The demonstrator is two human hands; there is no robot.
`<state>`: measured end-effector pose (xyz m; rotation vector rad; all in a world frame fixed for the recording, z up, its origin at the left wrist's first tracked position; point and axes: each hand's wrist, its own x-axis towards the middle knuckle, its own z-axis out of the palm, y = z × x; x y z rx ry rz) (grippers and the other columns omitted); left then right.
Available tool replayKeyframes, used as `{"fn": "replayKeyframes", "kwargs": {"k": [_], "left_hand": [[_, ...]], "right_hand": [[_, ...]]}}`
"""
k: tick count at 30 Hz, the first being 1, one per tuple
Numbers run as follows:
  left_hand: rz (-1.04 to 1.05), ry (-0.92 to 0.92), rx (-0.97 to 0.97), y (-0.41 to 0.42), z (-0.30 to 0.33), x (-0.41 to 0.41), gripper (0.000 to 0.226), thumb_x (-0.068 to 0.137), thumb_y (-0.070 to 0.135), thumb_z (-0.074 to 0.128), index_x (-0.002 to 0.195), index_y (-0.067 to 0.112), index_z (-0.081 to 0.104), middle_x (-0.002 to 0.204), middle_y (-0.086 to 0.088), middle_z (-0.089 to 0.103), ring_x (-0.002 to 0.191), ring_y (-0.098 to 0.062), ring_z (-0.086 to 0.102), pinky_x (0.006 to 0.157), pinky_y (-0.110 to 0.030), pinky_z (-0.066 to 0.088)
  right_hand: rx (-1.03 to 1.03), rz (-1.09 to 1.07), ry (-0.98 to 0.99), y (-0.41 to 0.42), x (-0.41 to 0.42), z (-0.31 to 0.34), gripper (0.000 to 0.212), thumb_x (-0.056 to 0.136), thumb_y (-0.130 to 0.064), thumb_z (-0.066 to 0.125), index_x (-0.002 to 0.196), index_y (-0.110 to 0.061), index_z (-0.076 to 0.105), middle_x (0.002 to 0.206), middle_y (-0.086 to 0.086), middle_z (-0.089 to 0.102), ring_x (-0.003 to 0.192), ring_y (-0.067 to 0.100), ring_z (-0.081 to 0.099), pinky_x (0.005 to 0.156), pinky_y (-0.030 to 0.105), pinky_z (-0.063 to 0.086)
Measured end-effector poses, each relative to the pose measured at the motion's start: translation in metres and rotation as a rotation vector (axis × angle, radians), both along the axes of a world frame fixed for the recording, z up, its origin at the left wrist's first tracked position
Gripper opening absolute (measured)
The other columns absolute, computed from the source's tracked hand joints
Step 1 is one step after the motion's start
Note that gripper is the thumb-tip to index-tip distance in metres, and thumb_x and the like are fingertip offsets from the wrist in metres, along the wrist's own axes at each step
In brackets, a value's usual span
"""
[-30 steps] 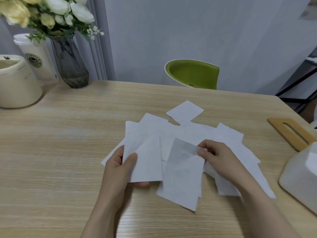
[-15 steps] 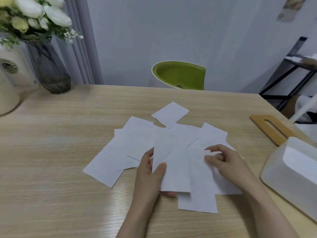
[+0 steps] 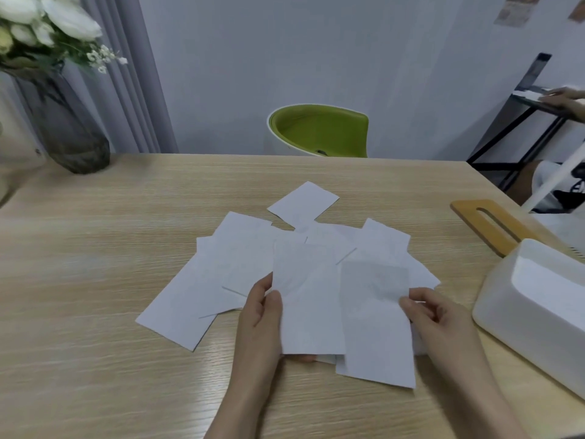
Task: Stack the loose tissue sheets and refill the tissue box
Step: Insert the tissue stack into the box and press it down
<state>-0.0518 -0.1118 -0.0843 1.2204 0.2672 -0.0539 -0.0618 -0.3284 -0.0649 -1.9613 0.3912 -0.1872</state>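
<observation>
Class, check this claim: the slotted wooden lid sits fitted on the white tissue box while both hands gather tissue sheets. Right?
Not quite. The head view shows the slotted wooden lid lying on the table beside the white tissue box; the rest holds.

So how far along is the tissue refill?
Early. Done: wooden lid is off the tissue box. In hand: left hand grips one sheet, right hand pinches another. Left: loose sheets lie scattered on the table, unstacked.

Two bare forearms, no sleeves, slender fingers (image 3: 265, 307), short nails
</observation>
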Motion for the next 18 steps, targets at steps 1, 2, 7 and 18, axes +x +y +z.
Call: {"fn": "replayKeyframes", "kwargs": {"k": [1,2,7,18], "left_hand": [[0.002,-0.001,0.007,0.000,-0.001,0.000,0.025,0.103,0.021,0.041,0.110,0.033,0.062,0.092,-0.006,0.072,0.068,-0.037,0.066,0.048,-0.041,0.053],[0.004,0.000,0.008,-0.001,-0.002,0.000,0.025,0.103,0.021,0.041,0.111,0.033,0.062,0.093,-0.006,0.072,0.069,-0.037,0.066,0.049,-0.043,0.054],[-0.008,0.004,0.017,-0.002,-0.001,0.001,0.025,0.103,0.021,0.042,0.111,0.030,0.063,0.095,-0.005,0.072,0.072,-0.031,0.068,0.047,-0.040,0.053],[-0.021,-0.028,0.131,-0.002,-0.005,0.003,0.032,0.102,0.020,0.041,0.107,0.038,0.067,0.103,0.006,0.073,0.102,-0.027,0.066,0.090,-0.059,0.051]], "right_hand": [[0.005,-0.020,-0.007,-0.004,0.001,0.002,0.015,0.090,-0.011,0.061,0.079,-0.020,0.067,0.054,-0.009,0.064,0.053,0.003,0.056,0.061,0.028,0.041],[0.012,-0.037,-0.011,-0.008,0.001,0.005,0.015,0.090,-0.010,0.061,0.078,-0.019,0.066,0.055,-0.010,0.065,0.052,0.002,0.057,0.060,0.028,0.042],[0.087,-0.094,-0.007,-0.031,0.002,0.018,0.012,0.093,-0.012,0.057,0.090,-0.014,0.069,0.073,0.001,0.073,0.070,0.023,0.066,0.064,0.031,0.049],[0.315,0.020,0.032,0.017,0.025,0.018,0.010,0.092,-0.006,0.057,0.086,-0.011,0.064,0.053,-0.005,0.065,0.042,0.003,0.055,0.040,0.013,0.040]]}}
